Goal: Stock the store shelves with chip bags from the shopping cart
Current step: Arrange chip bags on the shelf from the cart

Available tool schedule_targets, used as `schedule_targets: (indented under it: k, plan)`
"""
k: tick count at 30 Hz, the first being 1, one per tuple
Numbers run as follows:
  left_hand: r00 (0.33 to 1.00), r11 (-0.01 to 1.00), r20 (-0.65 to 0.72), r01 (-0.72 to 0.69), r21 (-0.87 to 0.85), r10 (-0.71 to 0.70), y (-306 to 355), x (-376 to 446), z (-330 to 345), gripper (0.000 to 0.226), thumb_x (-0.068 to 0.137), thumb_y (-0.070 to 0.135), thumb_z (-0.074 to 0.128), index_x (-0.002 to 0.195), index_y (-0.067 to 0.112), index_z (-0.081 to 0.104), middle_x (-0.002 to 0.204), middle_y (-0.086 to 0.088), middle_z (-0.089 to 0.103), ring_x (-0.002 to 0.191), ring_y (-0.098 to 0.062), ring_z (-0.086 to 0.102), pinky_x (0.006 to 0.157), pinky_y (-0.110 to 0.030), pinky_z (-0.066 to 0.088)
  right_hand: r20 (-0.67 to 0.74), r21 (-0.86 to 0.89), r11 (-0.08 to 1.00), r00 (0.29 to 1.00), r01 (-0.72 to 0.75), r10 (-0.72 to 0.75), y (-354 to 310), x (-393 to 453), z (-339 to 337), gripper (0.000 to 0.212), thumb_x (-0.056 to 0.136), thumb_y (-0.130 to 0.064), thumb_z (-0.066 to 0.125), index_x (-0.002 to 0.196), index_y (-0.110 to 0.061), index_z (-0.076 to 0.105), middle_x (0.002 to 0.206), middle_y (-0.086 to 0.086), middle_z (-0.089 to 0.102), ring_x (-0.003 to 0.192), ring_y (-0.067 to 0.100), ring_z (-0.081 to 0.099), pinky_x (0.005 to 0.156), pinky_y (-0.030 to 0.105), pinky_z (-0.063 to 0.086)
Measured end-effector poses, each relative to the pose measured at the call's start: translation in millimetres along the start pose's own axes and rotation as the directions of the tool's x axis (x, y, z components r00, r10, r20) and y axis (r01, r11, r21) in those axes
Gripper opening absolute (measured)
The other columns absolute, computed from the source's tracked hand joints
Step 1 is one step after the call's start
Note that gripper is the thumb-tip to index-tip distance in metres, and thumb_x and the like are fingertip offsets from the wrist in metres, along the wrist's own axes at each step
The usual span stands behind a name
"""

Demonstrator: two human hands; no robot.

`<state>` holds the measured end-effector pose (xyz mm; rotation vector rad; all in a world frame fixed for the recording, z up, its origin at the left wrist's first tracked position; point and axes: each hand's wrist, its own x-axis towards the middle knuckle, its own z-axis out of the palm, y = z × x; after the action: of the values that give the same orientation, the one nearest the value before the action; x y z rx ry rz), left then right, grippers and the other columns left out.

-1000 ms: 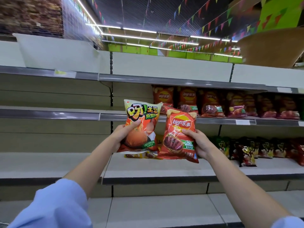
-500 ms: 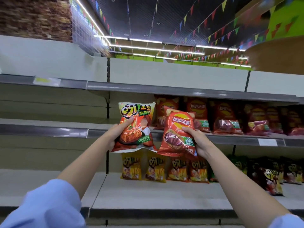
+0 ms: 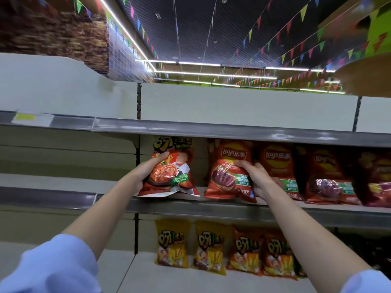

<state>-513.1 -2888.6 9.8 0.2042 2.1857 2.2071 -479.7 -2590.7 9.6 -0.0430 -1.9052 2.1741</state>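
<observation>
The step in hand is the placing of two chip bags on the middle shelf [image 3: 211, 208], and I take this shelf as the landmark for all places. The left hand [image 3: 146, 174] grips the red bag with the kimchi picture [image 3: 171, 172] by its left side, the thumb lying over the front; the bag's bottom edge is just above the front lip of the middle shelf, at the left end of the stocked part, and I cannot tell if it touches the shelf board already. The right hand [image 3: 256, 178] holds the red Lay's bag [image 3: 227, 172] by its right edge, with the fingers curled round it; this bag stands on the middle shelf or very close over it, just beside the row of the same Lay's bags [image 3: 275, 166] that continues to the right. The two hands are apart, each one with its own bag. Under the middle shelf, a row of yellow and orange bags [image 3: 211, 248] stands on the lower shelf. The shopping cart is not in view. In my judgement the next move calls for pushing both bags back and upright, then letting go carefully, because the kimchi bag has no neighbour on its left and could fall over.
</observation>
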Motion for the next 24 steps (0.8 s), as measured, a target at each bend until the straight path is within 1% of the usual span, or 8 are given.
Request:
schedule_targets:
  k: [3,7,10,12,16,20,22,24]
  plan:
    - [1.0,1.0,0.002,0.023,-0.01,-0.023,0.1,0.6,-1.6,0.045,0.08,0.051,0.066,0.103,0.012,0.061,0.079,-0.007,0.074,0.078,-0.025,0.069,0.072,-0.033,0.055,0.02,0.01,1.0,1.0,0.005,-0.005,16.2,4.3,-0.5,0.056,0.082,-0.02,0.074,0.124,-0.019,0.038,0.105,0.011,0.061,0.09,0.03,0.066,0.078,0.048,0.056]
    - [0.999,0.999,0.0,0.034,-0.01,-0.034,-0.9,-8.0,4.0,0.058,0.071,0.055,0.069,0.11,0.012,0.06,0.098,-0.012,0.072,0.091,-0.029,0.068,0.085,-0.038,0.054,0.077,0.0,1.0,0.997,0.019,-0.019,25.5,5.5,-6.7,0.054,0.082,-0.019,0.073,0.127,-0.018,0.042,0.113,0.012,0.063,0.096,0.031,0.066,0.083,0.048,0.056]
    - [0.999,0.999,0.006,0.045,-0.013,-0.045,-2.4,-21.4,12.6,0.067,0.064,0.056,0.071,0.113,0.012,0.06,0.103,-0.013,0.072,0.095,-0.031,0.069,0.085,-0.039,0.055,0.11,-0.05,0.999,0.994,0.018,-0.013,26.3,-1.1,-10.2,0.053,0.084,-0.023,0.072,0.129,-0.017,0.044,0.117,0.011,0.063,0.095,0.027,0.066,0.081,0.044,0.056]
    - [0.999,0.999,-0.001,0.041,-0.018,-0.041,-4.8,-30.6,21.1,0.06,0.068,0.053,0.072,0.11,0.012,0.061,0.1,-0.013,0.073,0.093,-0.031,0.069,0.084,-0.04,0.055,0.083,-0.103,0.994,0.996,0.042,-0.033,26.0,-5.0,-12.6,0.064,0.084,-0.029,0.072,0.137,-0.018,0.037,0.128,0.011,0.058,0.097,0.024,0.063,0.078,0.042,0.055]
    - [1.0,1.0,-0.022,0.018,-0.01,-0.018,-6.5,-52.9,41.2,0.043,0.081,0.047,0.067,0.104,0.011,0.06,0.095,-0.011,0.073,0.088,-0.028,0.069,0.079,-0.037,0.055,0.012,-0.113,0.99,0.996,0.084,-0.083,22.0,-19.3,-22.3,0.085,0.083,-0.04,0.071,0.149,-0.026,0.02,0.143,0.008,0.042,0.123,0.031,0.047,0.084,0.046,0.048]
    - [0.999,1.0,-0.038,0.006,-0.018,-0.007,-10.6,-77.4,60.3,0.068,0.067,0.053,0.072,0.117,0.009,0.058,0.105,-0.013,0.071,0.093,-0.029,0.069,0.077,-0.035,0.055,0.005,-0.17,0.96,0.974,0.222,-0.224,13.4,-45.6,-36.8,0.063,0.088,-0.035,0.066,0.143,-0.022,0.038,0.136,0.002,0.038,0.118,0.019,0.042,0.068,0.02,0.042]
    - [0.999,0.999,-0.04,0.008,-0.032,-0.009,-15.1,-89.9,70.1,0.085,0.056,0.054,0.076,0.125,0.008,0.054,0.109,-0.013,0.07,0.096,-0.029,0.068,0.077,-0.036,0.055,0.053,-0.154,0.955,0.967,0.254,-0.249,11.1,-61.6,-44.7,0.051,0.089,-0.034,0.065,0.134,-0.018,0.048,0.131,0.001,0.044,0.11,0.014,0.047,0.06,0.017,0.045]
    - [0.999,0.999,-0.047,0.011,-0.052,-0.014,-19.1,-103.0,83.3,0.094,0.053,0.053,0.078,0.13,0.007,0.048,0.112,-0.014,0.068,0.097,-0.03,0.068,0.074,-0.037,0.055,0.138,-0.134,0.96,0.964,0.246,-0.228,11.9,-74.8,-52.5,0.047,0.082,-0.041,0.067,0.122,-0.017,0.057,0.128,0.003,0.055,0.115,0.019,0.054,0.078,0.023,0.052]
